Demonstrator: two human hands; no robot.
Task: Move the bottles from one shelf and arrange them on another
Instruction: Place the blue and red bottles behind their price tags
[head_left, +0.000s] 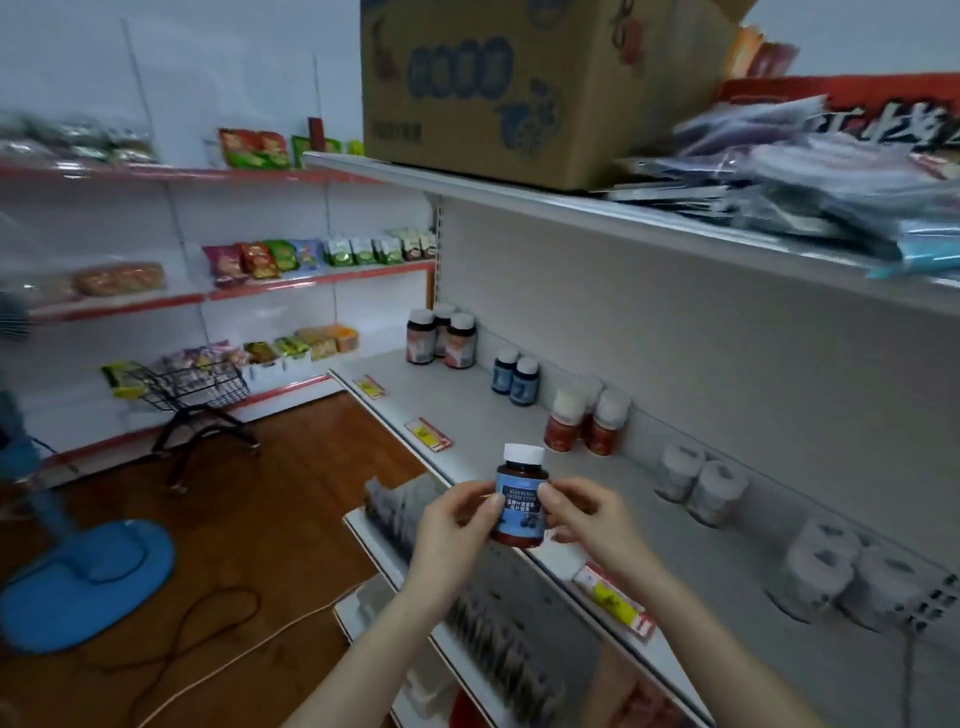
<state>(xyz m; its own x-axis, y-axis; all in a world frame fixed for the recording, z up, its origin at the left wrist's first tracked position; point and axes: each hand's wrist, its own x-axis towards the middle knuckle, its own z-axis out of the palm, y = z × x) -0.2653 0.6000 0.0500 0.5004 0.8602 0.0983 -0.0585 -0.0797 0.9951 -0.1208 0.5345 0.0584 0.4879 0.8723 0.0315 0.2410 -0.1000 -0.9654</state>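
Observation:
A dark bottle with a blue label and white cap (521, 493) is upright in front of the white shelf's front edge. My left hand (457, 522) grips its left side and my right hand (584, 519) pinches its right side. On the white shelf (498, 431) stand three dark bottles with pale labels (441, 338), two blue-labelled bottles (515, 376) and red bottles with white caps (584, 421). Several grey rolls (701, 480) lie further right along the back panel.
A cardboard box (530, 88) and stacked flat packets (831, 176) sit on the shelf above. Lower shelves with dark packets (467, 587) jut out below my hands. A small black trolley (202, 395), a blue fan base (88, 582) and cables lie on the wooden floor at left.

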